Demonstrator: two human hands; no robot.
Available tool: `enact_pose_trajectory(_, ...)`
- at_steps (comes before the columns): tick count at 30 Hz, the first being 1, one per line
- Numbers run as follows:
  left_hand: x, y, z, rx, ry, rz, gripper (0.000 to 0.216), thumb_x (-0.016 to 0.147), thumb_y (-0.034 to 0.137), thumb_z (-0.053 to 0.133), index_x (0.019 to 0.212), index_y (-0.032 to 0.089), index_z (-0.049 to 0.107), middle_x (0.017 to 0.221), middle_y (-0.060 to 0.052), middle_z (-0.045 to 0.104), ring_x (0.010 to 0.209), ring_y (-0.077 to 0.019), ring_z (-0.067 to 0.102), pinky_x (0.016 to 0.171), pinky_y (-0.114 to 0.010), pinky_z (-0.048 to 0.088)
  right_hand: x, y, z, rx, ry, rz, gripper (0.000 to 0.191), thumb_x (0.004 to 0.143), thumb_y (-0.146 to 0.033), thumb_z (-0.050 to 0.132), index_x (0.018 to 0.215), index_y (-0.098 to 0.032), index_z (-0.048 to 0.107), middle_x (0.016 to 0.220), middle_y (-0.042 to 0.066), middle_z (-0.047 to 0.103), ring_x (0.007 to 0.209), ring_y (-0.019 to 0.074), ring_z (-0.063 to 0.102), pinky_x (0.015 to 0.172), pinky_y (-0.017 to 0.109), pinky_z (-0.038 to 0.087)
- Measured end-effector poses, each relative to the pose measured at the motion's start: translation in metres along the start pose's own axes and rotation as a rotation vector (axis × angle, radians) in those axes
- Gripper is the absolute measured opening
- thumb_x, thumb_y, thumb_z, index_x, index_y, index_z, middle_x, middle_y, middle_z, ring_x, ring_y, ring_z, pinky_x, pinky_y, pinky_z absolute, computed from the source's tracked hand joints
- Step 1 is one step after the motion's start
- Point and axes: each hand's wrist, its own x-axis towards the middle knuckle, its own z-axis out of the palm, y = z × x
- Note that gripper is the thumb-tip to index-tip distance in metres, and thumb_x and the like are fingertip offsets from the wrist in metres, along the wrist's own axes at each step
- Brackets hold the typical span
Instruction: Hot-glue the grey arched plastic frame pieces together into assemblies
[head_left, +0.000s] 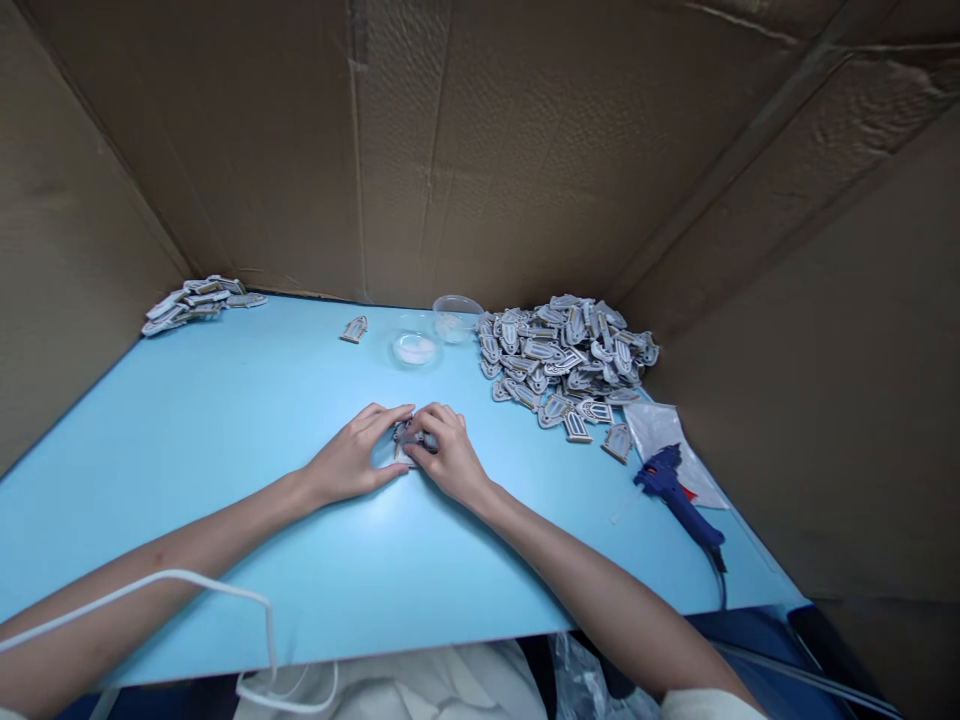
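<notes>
Left hand (pixel 349 458) and right hand (pixel 448 455) together grasp a small grey cutout (pixel 409 442).
Bare blue tabletop (pixel 210 430) spreads leftward; heaped cutouts (pixel 566 360) and a glue gun (pixel 671 495) crowd the right side.

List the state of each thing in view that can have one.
left hand, holding the arch-shaped grey piece against the table
right hand, holding the same piece
blue glue gun, lying on its side, cord attached
clear dish, white contents inside
large pile of grey pieces, loosely heaped
small stack of grey pieces, overlapping
</notes>
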Motion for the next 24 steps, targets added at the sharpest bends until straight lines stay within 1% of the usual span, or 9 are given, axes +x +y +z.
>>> enact_pose_trajectory(5, 0.000, -0.001, 0.000, 0.023, 0.000, 0.006, 0.075, 0.088, 0.025, 0.080, 0.156, 0.025, 0.048, 0.140, -0.010, 0.071, 0.126, -0.0293, 0.065, 0.109, -0.045, 0.058, -0.001, -0.004, -0.004, -0.052, 0.071, -0.063, 0.031, 0.084, -0.017, 0.081, 0.112, -0.025, 0.071, 0.139, 0.010, 0.060, 0.125, 0.0285, 0.059, 0.107, 0.045, 0.043)
enact_pose_trajectory(7, -0.001, -0.001, -0.001, 0.029, -0.013, 0.006, 0.073, 0.091, 0.029, 0.078, 0.157, 0.025, 0.048, 0.142, -0.010, 0.071, 0.129, -0.0300, 0.065, 0.110, -0.046, 0.057, -0.004, -0.003, -0.030, -0.144, 0.153, -0.072, 0.028, 0.089, -0.023, 0.079, 0.115, -0.024, 0.070, 0.136, 0.012, 0.063, 0.126, 0.0295, 0.059, 0.107, 0.044, 0.043)
enact_pose_trajectory(9, -0.002, -0.003, -0.002, 0.040, -0.020, 0.011, 0.068, 0.095, 0.035, 0.075, 0.157, 0.025, 0.048, 0.144, -0.011, 0.070, 0.130, -0.0313, 0.065, 0.111, -0.048, 0.057, -0.015, 0.003, -0.077, -0.336, 0.238, -0.007, 0.017, 0.095, -0.027, 0.072, 0.112, -0.024, 0.072, 0.124, 0.011, 0.070, 0.122, 0.0307, 0.061, 0.104, 0.044, 0.043)
enact_pose_trajectory(11, -0.004, -0.006, -0.002, 0.054, -0.001, 0.023, 0.062, 0.098, 0.042, 0.069, 0.154, 0.025, 0.051, 0.142, -0.012, 0.071, 0.127, -0.0326, 0.067, 0.109, -0.049, 0.058, -0.036, 0.013, -0.138, -0.614, 0.260, 0.190, 0.011, 0.097, -0.028, 0.069, 0.105, -0.023, 0.075, 0.112, 0.011, 0.076, 0.115, 0.0338, 0.063, 0.102, 0.046, 0.041)
enact_pose_trajectory(13, -0.003, -0.011, 0.000, 0.063, 0.034, 0.049, 0.056, 0.100, 0.050, 0.066, 0.150, 0.026, 0.055, 0.139, -0.011, 0.072, 0.124, -0.0341, 0.068, 0.106, -0.050, 0.058, -0.067, 0.024, -0.200, -0.814, 0.215, 0.549, 0.013, 0.096, -0.030, 0.069, 0.097, -0.021, 0.078, 0.105, 0.014, 0.079, 0.109, 0.0346, 0.067, 0.096, 0.043, 0.043)
enact_pose_trajectory(16, -0.001, -0.015, 0.001, 0.051, 0.066, 0.076, 0.054, 0.099, 0.056, 0.063, 0.147, 0.033, 0.058, 0.136, -0.008, 0.074, 0.123, -0.0361, 0.069, 0.104, -0.052, 0.059, -0.118, 0.039, -0.258, -0.870, 0.148, 0.974, 0.018, 0.091, -0.035, 0.076, 0.094, -0.017, 0.081, 0.097, 0.018, 0.080, 0.099, 0.0333, 0.073, 0.082, 0.036, 0.046)
enact_pose_trajectory(18, 0.000, -0.013, 0.000, 0.045, 0.065, 0.064, 0.052, 0.098, 0.057, 0.063, 0.146, 0.039, 0.058, 0.135, -0.004, 0.073, 0.123, -0.0362, 0.069, 0.104, -0.054, 0.059, -0.142, 0.049, -0.269, -0.831, 0.133, 1.052, 0.026, 0.083, -0.038, 0.085, 0.094, -0.015, 0.081, 0.094, 0.018, 0.080, 0.091, 0.0318, 0.074, 0.074, 0.033, 0.046)
enact_pose_trajectory(20, 0.000, -0.009, -0.002, 0.046, 0.057, 0.042, 0.051, 0.098, 0.058, 0.062, 0.146, 0.044, 0.057, 0.135, 0.000, 0.073, 0.123, -0.0362, 0.068, 0.105, -0.057, 0.059, -0.156, 0.060, -0.265, -0.772, 0.130, 1.031, 0.032, 0.078, -0.040, 0.090, 0.098, -0.015, 0.082, 0.095, 0.016, 0.081, 0.089, 0.0296, 0.074, 0.071, 0.030, 0.045)
enact_pose_trajectory(24, 0.000, -0.005, -0.005, 0.072, 0.053, 0.037, 0.051, 0.098, 0.060, 0.061, 0.146, 0.042, 0.056, 0.134, 0.000, 0.072, 0.124, -0.0371, 0.067, 0.106, -0.060, 0.058, -0.167, 0.072, -0.258, -0.615, 0.172, 0.912, 0.027, 0.083, -0.038, 0.083, 0.100, -0.017, 0.081, 0.098, 0.012, 0.080, 0.093, 0.0266, 0.072, 0.074, 0.028, 0.044)
